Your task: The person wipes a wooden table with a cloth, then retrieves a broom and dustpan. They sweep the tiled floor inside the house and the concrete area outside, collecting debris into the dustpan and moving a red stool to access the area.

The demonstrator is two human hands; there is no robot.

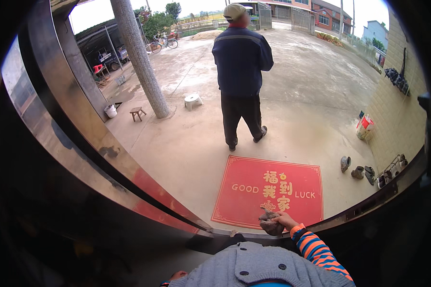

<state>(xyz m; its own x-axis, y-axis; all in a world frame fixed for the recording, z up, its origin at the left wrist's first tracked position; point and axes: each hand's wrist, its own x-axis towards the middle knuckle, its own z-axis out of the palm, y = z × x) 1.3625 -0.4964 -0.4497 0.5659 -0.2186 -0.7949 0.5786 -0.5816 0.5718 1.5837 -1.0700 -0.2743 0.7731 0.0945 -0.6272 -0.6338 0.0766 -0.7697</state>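
My right hand point(286, 220), at the end of a striped orange and blue sleeve, is closed on a lumpy grey-brown bundle point(270, 225). Its exact kind cannot be made out. The bundle is held in front of my body, over the near edge of a red doormat point(234, 205) with gold lettering. Only a small part of my left hand point(179, 275) shows low beside my grey knitted vest; its fingers are too hidden to read. Beneath the bundle runs the metal door sill point(254, 236).
A person point(239, 62) in a dark jacket and cap stands beyond the mat, back to me. Shoes point(357, 172) lie by the right wall near a red-white bucket point(365, 126). Left are a pillar point(141, 62), wooden stool point(138, 113) and white stool point(193, 100). A metal door point(96, 138) borders the left.
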